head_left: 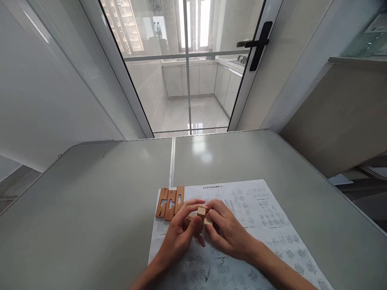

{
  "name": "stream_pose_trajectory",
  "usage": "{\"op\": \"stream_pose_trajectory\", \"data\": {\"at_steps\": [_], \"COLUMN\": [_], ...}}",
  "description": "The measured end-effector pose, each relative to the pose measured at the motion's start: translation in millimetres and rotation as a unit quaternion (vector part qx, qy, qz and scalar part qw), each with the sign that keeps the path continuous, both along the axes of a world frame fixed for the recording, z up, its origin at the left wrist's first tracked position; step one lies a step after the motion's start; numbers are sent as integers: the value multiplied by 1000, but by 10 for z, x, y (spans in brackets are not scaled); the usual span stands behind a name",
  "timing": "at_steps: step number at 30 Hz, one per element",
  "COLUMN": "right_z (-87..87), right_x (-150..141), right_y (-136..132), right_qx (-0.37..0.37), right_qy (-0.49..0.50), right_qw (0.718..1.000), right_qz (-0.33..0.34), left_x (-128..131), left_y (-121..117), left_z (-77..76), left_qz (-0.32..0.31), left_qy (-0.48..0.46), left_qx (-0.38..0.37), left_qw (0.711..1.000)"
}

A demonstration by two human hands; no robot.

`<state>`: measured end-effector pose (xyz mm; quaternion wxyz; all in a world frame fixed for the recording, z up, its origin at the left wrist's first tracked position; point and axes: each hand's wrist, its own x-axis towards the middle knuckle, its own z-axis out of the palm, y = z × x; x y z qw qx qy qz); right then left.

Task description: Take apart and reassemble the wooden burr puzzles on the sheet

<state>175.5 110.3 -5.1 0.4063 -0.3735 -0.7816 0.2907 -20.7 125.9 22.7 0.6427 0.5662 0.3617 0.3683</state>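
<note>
Over a printed sheet of diagrams (pixel 250 233), my left hand (pixel 183 227) is closed round some small wooden puzzle pieces (pixel 201 212), and one square end points up between thumb and fingers. Close beside it, my right hand (pixel 228 229) pinches another pale wooden piece (pixel 208 221) against that group. How the pieces fit together is hidden by my fingers. Left of my hands, several flat brown notched wooden pieces (pixel 170 204) lie side by side on the sheet's upper left corner. They bear small dark marks and cut-out slots.
The grey-green table (pixel 90 225) has a pale seam (pixel 172 161) running away from me. Beyond its far edge stands a glass door (pixel 187 80) with a black handle (pixel 258 44). White walls and a brown panel (pixel 338 112) flank the table.
</note>
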Motion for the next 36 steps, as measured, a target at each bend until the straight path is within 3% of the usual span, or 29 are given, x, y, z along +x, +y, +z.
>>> {"op": "stream_pose_trajectory", "data": {"at_steps": [5, 14, 20, 23, 27, 32, 36], "right_z": [21, 43, -14, -23, -1, 33, 45], "right_x": [5, 7, 62, 68, 67, 77, 96], "right_y": [4, -7, 59, 93, 117, 134, 159], "right_qx": [-30, -75, -85, -97, -145, -220, -234], "right_qy": [19, 46, 90, 122, 145, 198, 229], "right_qw": [999, 996, 992, 985, 972, 944, 929], "right_qz": [5, 16, -29, -77, -118, -148, -174], "left_x": [-14, -46, -28, -23, -27, -11, 6], "left_y": [-2, 8, -87, -113, -69, -4, -16], "left_z": [-27, -36, -22, -58, -40, 42, 17], "left_qz": [27, 11, -11, 40, 139, 169, 163], "left_qy": [34, 42, 105, 122, 167, 198, 229], "left_qx": [53, 76, 224, 255, 263, 238, 199], "left_qw": [998, 996, 969, 958, 940, 936, 939]}}
